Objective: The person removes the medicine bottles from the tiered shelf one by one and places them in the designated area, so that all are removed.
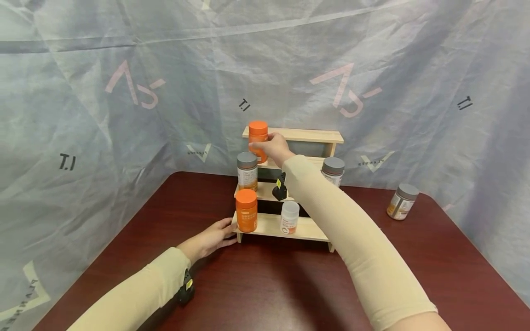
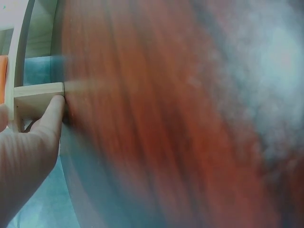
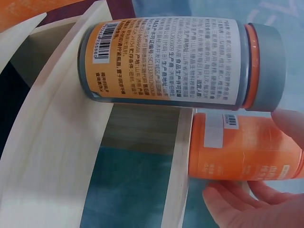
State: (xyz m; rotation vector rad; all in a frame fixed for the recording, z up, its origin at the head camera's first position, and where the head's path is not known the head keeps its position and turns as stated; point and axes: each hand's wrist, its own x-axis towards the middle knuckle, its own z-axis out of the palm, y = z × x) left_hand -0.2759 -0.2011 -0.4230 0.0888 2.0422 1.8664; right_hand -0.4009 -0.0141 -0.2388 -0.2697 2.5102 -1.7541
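My right hand grips an orange bottle with an orange lid at the left end of the third tier of a wooden step shelf. Its base is right at that tier's board in the right wrist view, upright in the head view. Just in front, a grey-lidded bottle stands on the second tier. My left hand holds the left end of the lowest tier, a digit pressed along the wooden end piece. Another orange bottle stands on that tier, near the left hand.
A small white-lidded bottle stands mid-way on the lowest tier. Another grey-lidded bottle is at the shelf's right, partly behind my right sleeve. One more grey-lidded bottle stands on the dark red table. Grey sheeting hangs behind.
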